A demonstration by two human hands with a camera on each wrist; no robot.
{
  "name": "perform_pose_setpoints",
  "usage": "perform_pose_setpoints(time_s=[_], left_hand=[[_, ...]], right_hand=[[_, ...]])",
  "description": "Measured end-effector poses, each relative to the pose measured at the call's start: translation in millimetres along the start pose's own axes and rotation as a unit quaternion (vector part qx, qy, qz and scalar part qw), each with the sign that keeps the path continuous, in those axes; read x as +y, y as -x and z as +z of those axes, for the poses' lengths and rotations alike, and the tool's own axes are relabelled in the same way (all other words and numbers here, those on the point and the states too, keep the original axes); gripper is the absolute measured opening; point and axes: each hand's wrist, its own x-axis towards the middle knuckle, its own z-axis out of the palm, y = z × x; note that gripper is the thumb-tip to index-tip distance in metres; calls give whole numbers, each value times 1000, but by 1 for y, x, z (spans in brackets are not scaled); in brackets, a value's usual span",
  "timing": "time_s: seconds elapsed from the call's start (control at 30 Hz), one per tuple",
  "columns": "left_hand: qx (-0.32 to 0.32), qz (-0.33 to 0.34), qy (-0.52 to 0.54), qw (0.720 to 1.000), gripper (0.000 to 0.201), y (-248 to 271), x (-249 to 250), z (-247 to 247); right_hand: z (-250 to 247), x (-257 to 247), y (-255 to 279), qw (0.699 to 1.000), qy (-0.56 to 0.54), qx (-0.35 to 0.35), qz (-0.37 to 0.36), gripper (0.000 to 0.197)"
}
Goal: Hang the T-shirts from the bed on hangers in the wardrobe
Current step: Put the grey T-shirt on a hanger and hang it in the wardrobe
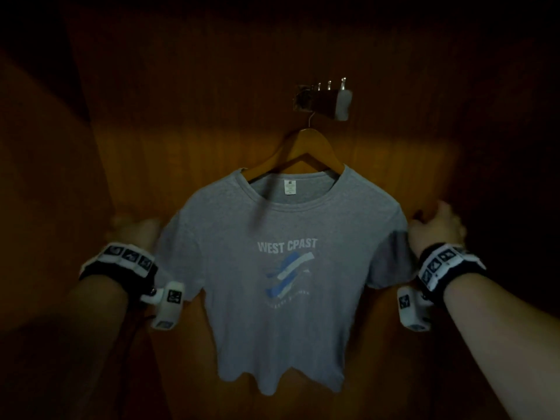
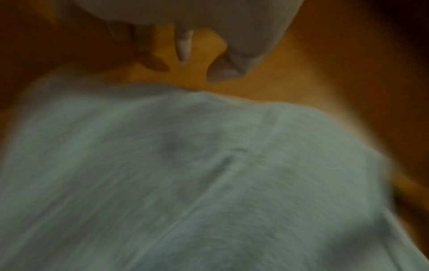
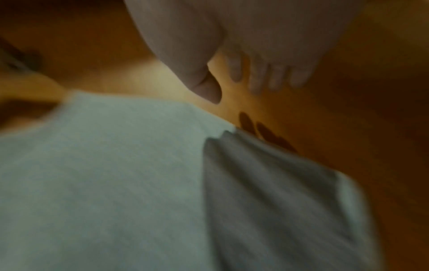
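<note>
We see a soft grey cotton T-shirt on a curved wooden hanger; our left hand and right hand hang relaxed beside its 2 shoulders, gripping nothing.

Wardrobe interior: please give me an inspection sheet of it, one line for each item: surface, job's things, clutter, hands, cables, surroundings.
Surface: wooden back panel, lit in a band behind the hanger, dark elsewhere.
Job's things: grey T-shirt with a "WEST CPAST" print hangs on a wooden hanger; the hanger's hook sits on a metal rail bracket.
Clutter: nothing seen.
Hands: left hand and right hand are beside the shirt's shoulders; the wrist views show their fingers apart from the cloth, holding nothing.
Cables: nothing seen.
Surroundings: dark wooden side wall on the left; the rest is too dark to tell.
</note>
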Motion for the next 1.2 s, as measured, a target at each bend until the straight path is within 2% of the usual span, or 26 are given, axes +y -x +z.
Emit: perform_pose_setpoints(time_s=[0.07,0.1,0.13,0.2,0.27,0.33,0.57,0.7,0.87,0.97,1.03,1.13,1.2], left_hand=[[78,96,-77,989,62,12,31,3],[87,163,-85,979,56,19,45,9],[72,230,-82,967,49,24,54,15],[2,330,-115,937,42,33,65,33],[-44,394,-174,901,44,39,67,51],[-40,429,-203,880,44,42,66,62],[-14,453,-212,866,49,39,59,67],[-8,455,-222,863,57,40,64,66],[-34,468,-223,854,57,31,82,65],[-11,477,-222,851,59,32,85,63],[-1,475,-207,855,61,36,86,65],[-32,471,-192,861,60,41,83,74],[-24,471,-186,862,60,40,78,79]], right_hand=[[-3,-34,5,996,-17,20,-81,60],[-2,-49,9,993,-15,12,-119,58],[0,-64,13,988,-11,-4,-153,55],[8,-88,25,977,16,-41,-210,48],[18,-100,35,966,47,-78,-243,45],[27,-102,40,962,53,-95,-252,50],[31,-93,56,965,27,-53,-255,50],[35,-85,71,966,49,-20,-255,56],[30,-92,81,968,93,-12,-234,54],[21,-100,79,964,108,6,-244,57],[19,-107,74,963,93,-9,-252,62],[27,-110,67,965,69,-84,-240,72],[37,-104,69,966,56,-86,-238,81]])
